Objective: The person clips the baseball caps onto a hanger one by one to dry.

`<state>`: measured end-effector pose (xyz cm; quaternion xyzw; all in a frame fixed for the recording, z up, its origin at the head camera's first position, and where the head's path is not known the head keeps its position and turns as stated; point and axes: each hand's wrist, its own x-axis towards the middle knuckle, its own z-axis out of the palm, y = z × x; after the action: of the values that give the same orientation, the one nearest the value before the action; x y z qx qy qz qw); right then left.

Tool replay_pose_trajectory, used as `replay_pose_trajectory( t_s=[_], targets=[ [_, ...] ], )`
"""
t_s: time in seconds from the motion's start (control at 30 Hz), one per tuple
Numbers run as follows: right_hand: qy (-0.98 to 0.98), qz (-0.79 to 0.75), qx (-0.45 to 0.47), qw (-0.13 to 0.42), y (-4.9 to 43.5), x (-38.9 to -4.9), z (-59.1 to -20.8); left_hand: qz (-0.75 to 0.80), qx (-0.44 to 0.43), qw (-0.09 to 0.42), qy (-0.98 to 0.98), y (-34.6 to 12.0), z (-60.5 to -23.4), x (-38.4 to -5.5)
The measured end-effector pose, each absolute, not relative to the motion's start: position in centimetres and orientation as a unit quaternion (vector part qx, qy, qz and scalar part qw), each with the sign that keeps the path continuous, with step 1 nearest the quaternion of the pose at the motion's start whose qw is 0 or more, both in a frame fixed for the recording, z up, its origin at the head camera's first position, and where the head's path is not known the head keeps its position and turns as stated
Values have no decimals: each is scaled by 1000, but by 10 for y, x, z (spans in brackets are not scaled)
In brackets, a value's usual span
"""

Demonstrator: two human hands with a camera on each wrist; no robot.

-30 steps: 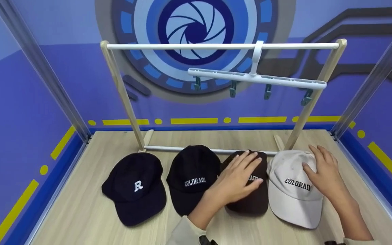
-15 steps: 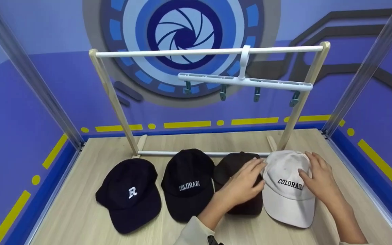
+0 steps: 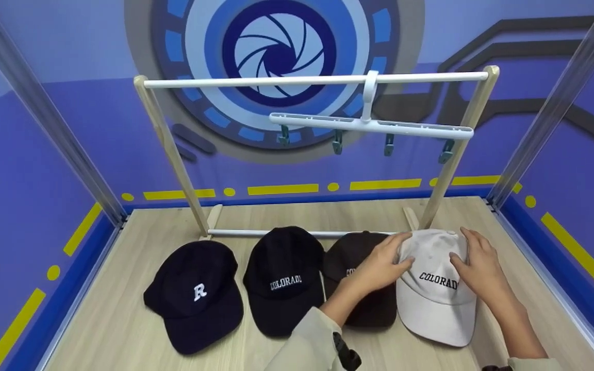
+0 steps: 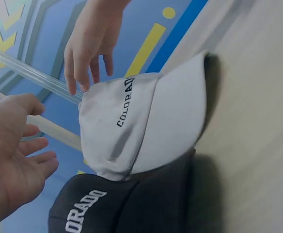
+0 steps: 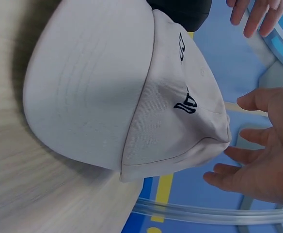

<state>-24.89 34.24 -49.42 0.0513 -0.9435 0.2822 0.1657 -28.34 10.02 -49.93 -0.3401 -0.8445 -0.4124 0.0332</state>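
Note:
A white cap [image 3: 433,317] with dark COLORADO lettering lies at the right end of a row of caps, its brim toward me. My left hand [image 3: 379,265] hovers at the left of its crown, over the edge of a dark brown cap [image 3: 372,309]. In the left wrist view a gap shows between the left hand [image 4: 8,150] and the white cap. On the crown's other side is my right hand [image 3: 484,270], fingers loosely bent. The right wrist view puts the right fingertips [image 5: 219,179] close by the crown; whether they touch it, I cannot tell.
Left of the brown cap lie a black COLORADO cap [image 3: 284,257] and a dark cap with a white R [image 3: 199,273]. Behind stands a wooden rack with a white top rail [image 3: 256,81]. From it hangs a white hanger [image 3: 323,121] with several green clips.
My left hand has moved right, from over the brown cap to the left side of the white cap. The right hand stays by that cap. The head view has shifted slightly.

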Motion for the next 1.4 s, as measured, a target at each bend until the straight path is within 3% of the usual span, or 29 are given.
replay_pose_trajectory(
  t_s=[0.2,0.43,0.8,1.1,1.4],
  targets=[
    [-944,288,49,153,345,-254,-493,-421,-293,-5,-858,122,-496,-297],
    [-947,300,41,109,347,-265,-493,-417,-281,-7,-864,142,-500,-308],
    [-946,312,20,82,351,-280,-497,-482,-190,-37,-855,163,-517,-315],
    [-943,321,7,87,358,-278,-502,-483,-165,-51,-858,171,-525,-312],
    [-928,348,0,132,355,-276,-495,-461,-187,-18,-867,177,-521,-314]
  ],
)
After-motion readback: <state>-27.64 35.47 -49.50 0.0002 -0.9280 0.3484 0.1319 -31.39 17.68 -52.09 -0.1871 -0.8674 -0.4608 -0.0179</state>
